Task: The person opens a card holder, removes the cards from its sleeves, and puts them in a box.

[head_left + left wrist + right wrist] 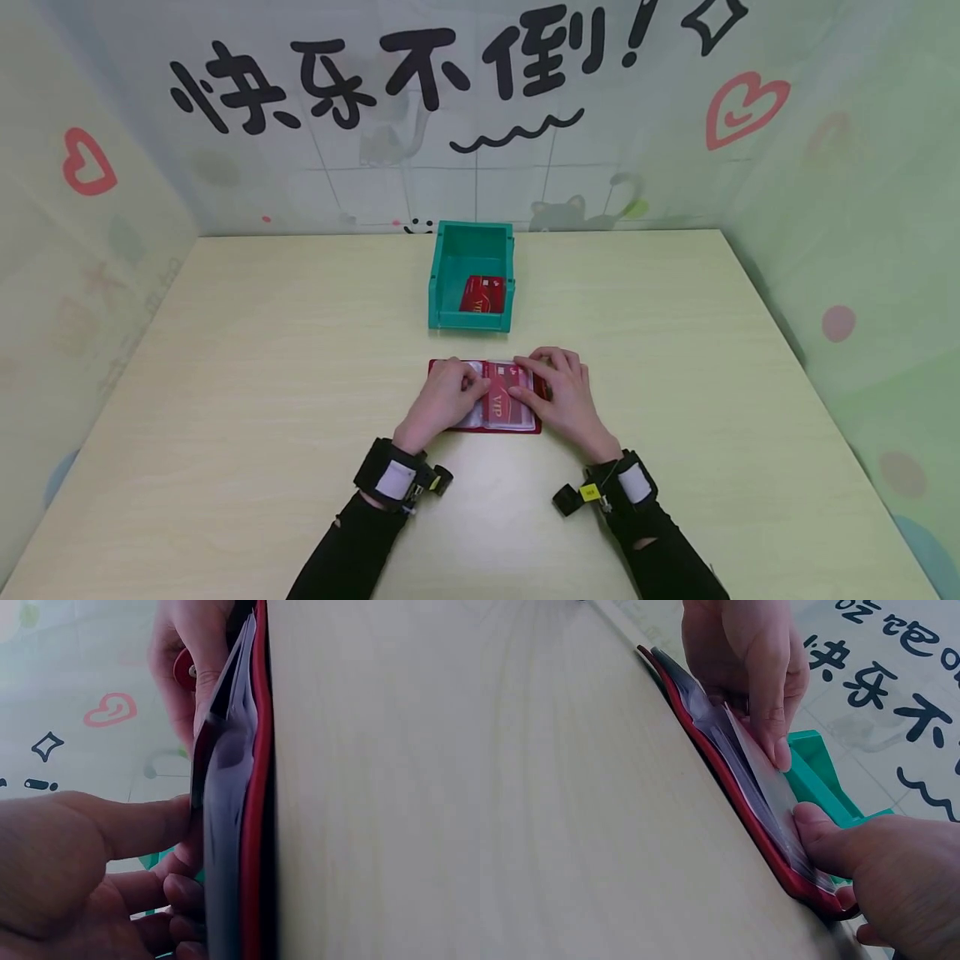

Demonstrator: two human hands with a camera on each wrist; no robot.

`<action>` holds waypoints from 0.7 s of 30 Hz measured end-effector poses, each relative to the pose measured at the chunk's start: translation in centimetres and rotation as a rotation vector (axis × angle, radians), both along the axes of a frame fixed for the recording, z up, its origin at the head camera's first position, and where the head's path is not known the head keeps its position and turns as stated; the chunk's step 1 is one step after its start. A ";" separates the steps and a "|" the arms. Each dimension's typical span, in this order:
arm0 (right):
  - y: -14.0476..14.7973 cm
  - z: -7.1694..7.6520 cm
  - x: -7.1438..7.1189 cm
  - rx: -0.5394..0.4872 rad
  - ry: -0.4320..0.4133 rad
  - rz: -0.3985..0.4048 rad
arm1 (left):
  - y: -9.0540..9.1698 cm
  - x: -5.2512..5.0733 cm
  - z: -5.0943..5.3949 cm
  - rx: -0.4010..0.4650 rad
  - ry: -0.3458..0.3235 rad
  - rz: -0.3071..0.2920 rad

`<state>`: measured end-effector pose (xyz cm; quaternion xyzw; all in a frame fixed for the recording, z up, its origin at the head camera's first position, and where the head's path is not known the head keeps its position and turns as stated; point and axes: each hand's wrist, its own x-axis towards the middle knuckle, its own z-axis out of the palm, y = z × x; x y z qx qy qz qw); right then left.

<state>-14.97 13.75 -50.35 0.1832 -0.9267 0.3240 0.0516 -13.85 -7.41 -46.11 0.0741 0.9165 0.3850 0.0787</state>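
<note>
A red card holder (pixel 495 431) lies spread on the table, its clear sleeves showing. On its right half is a red card (pixel 497 407) marked VIP. My left hand (pixel 446 395) pinches the card's left edge between thumb and fingers. In the left wrist view, that edge of the card (pixel 200 761) stands raised from the sleeves (pixel 225 847). My right hand (pixel 566 398) holds the holder's right side, its thumb (pixel 817 832) pressing on the card's face. Whether the card is partly inside a sleeve, I cannot tell.
Just beyond the holder stands a teal bin (pixel 468 322) with red cards (pixel 483 294) in it. The pale wooden table (pixel 262 375) is enclosed by printed sheets (pixel 247 183) at the back and both sides.
</note>
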 end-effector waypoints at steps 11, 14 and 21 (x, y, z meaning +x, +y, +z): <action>0.1 0.1 0.0 -0.009 -0.004 0.001 | -1.9 -0.6 2.5 0.049 -0.087 0.149; 0.1 0.2 0.0 -0.008 -0.005 0.000 | -2.6 -1.2 3.9 0.081 -0.098 0.166; 0.0 0.0 -0.1 -0.001 -0.002 0.002 | -2.5 -3.9 5.5 0.171 0.074 0.187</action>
